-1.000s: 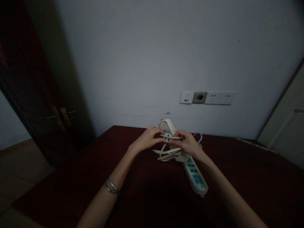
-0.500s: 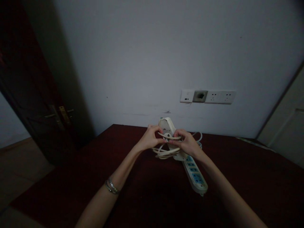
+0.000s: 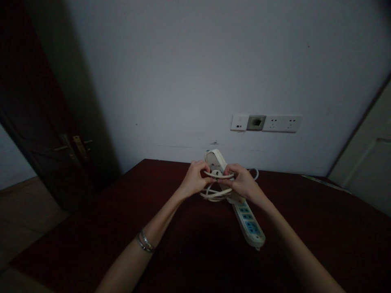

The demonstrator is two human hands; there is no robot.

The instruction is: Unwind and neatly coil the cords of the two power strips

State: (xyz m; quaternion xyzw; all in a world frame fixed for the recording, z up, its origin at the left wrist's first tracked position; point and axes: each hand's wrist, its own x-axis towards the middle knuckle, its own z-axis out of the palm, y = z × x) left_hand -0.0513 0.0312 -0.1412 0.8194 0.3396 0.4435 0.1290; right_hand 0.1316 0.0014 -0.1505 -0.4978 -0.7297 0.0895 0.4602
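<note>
My left hand (image 3: 197, 177) is closed on a white power cord (image 3: 215, 198), pinching it between thumb and fingers. On the other side of the same loops, my right hand (image 3: 240, 180) also grips the cord, the two thumbs close together. Loops of the cord hang below my hands. Right behind them is a white power strip (image 3: 216, 156), tilted, its lower part partly hidden by the cord and my right hand. A second power strip (image 3: 250, 224), white with blue sockets, lies on the table beneath and to the right.
The dark red table (image 3: 171, 252) reaches back to a pale wall (image 3: 171, 81). Wall sockets (image 3: 281, 123) sit in a row above its back edge. A dark door (image 3: 39, 122) stands at the left, and a thin flat strip (image 3: 325, 183) lies at the back right.
Both hands keep their hold on the cord. The hanging loops have drawn in slightly and risen a little. The view has shifted very slightly.
</note>
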